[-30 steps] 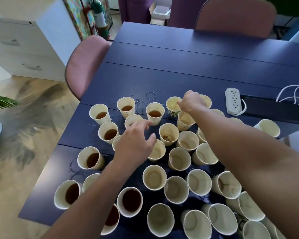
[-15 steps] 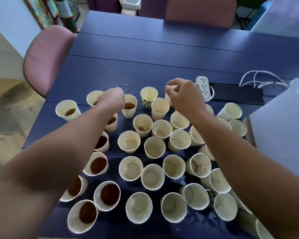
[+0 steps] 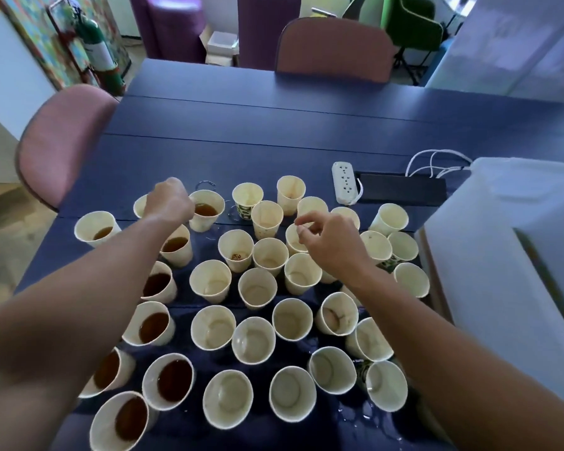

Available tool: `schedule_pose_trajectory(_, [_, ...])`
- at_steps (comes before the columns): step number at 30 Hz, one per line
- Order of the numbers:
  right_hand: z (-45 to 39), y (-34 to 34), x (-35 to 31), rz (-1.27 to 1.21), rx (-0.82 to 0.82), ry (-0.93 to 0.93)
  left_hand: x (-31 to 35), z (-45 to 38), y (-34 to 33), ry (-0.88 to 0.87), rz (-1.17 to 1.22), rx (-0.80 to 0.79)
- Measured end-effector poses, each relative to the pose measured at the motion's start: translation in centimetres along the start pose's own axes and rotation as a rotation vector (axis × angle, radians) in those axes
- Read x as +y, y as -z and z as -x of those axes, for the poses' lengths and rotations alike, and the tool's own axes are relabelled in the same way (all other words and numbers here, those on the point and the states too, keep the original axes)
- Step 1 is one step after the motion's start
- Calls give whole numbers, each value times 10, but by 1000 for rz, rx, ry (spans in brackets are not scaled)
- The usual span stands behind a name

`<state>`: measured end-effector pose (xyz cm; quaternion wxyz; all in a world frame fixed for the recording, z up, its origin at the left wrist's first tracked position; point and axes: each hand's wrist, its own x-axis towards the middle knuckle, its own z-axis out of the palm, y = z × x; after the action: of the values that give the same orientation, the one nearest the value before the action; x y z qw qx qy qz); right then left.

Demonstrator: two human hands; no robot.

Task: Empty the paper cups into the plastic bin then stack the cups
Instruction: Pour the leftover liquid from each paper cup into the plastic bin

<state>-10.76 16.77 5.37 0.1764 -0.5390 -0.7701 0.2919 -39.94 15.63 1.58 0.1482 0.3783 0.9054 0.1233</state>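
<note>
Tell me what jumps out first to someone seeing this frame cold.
A crowd of paper cups covers the near half of the dark blue table; those along the left hold brown liquid, the rest look emptied. Both bare arms reach in over them: the left hand at a filled cup in the far row, the right hand above the middle. A white plastic bin stands at the right edge.

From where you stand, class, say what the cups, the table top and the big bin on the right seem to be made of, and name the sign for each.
cups: cream paper, matt, thin rolled rims, some stained inside.
table top: dark blue boards, probably painted or laminated wood; straight seams and a faint sheen.
bin: milky, translucent plastic, smooth, with a rounded rim.
</note>
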Motion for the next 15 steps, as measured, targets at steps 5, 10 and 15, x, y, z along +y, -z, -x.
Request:
schedule_pose_trajectory(5, [16, 9, 2, 18, -57, 32, 17, 28, 39, -48, 47, 54])
schedule_pose_trajectory(10, [30, 27, 3, -31, -100, 66, 57, 86, 76, -140, 90, 45])
schedule_pose_trajectory(15, [46, 53, 12, -108, -132, 113, 107, 158, 94, -255, 165, -9])
